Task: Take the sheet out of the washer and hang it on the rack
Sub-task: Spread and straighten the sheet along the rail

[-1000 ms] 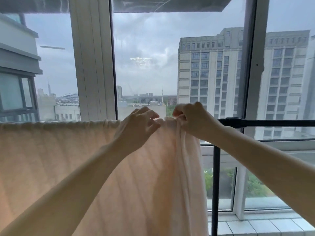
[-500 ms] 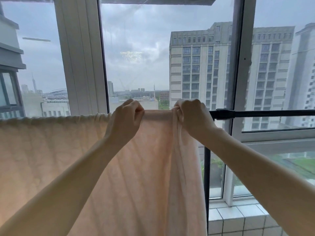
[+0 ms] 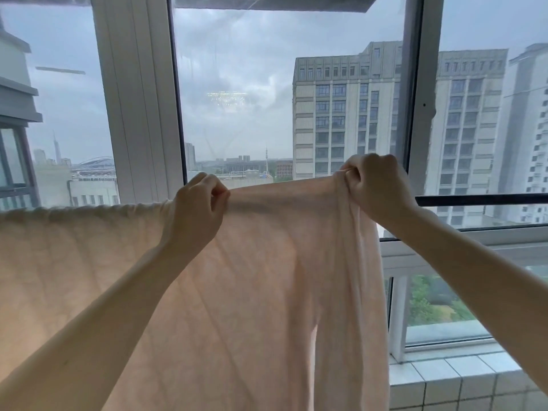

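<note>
Hanging sheet [image 3: 267, 292] stretches between left grip [image 3: 197, 215] and right grip [image 3: 376, 185].

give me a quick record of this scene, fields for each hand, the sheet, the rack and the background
left hand: pinches the top edge of the sheet
right hand: grips the sheet's bunched right end, slightly above the rack
sheet: pale peach, hanging; top edge gathered at left, taut between the hands
rack: black bar, bare to the right of the sheet
background: window, tall buildings beyond; tiled ledge lower right
</note>
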The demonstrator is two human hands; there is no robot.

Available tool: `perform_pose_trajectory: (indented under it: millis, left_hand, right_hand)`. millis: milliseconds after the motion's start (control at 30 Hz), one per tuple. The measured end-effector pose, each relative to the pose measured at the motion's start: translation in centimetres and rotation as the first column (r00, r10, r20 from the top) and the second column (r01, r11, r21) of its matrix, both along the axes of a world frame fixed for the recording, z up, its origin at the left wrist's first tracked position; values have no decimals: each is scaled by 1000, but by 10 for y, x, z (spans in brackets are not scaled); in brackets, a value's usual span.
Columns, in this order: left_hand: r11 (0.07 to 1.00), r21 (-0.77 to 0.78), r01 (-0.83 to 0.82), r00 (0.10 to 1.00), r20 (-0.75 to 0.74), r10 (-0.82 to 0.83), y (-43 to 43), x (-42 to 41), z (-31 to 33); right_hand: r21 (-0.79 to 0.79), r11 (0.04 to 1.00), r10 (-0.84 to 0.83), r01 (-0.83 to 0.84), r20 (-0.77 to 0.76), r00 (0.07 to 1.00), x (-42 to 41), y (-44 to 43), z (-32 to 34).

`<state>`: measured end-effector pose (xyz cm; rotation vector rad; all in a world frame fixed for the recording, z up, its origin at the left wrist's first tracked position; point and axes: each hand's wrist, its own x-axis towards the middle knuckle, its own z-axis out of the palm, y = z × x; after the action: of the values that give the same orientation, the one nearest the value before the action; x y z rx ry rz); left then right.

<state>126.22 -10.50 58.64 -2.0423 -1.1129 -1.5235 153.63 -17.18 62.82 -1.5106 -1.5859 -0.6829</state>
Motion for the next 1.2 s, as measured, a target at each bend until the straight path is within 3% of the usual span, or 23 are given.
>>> perform_pose_trajectory:
  millis: [133,233,400,600,667,833,967,1100,1200]
  left_hand:
    - [999,-42,4,1000,-2,-4,1,0,0]
    - [989,-90,118,992,-35,-121,-7,23,2]
    - [970,-135,204,959,-172,-226,-17,66,7]
    - [954,-177,244,956,-123,-267,-13,85,7]
    - [956,-162,245,960,-99,-262,-12,87,7]
    - [959,-140,248,967,-22,-254,-18,97,7]
    - [965,-125,229,973,19,-229,-24,105,16]
    - [953,-116,281,953,151,-262,-29,118,33]
    - [951,-117,286,950,161,-266,-32,133,40]
  right_hand:
    - [-17,1000,8,-8,-7,1000,11,-4,-1]
    - [-28,998,52,-52,-1,999,1,-4,-5]
    - [-97,988,127,-123,42,991,-12,-1,-9]
    - [-49,997,-57,60,57,997,1,1,-20]
    - [-78,996,-49,51,35,998,5,-1,-24]
    - [22,998,-65,63,115,991,-3,0,-22]
    - [32,998,-57,57,2,998,4,6,-5]
    - [64,996,-56,61,-91,994,32,6,15]
    - [96,994,-44,54,-101,994,57,3,19]
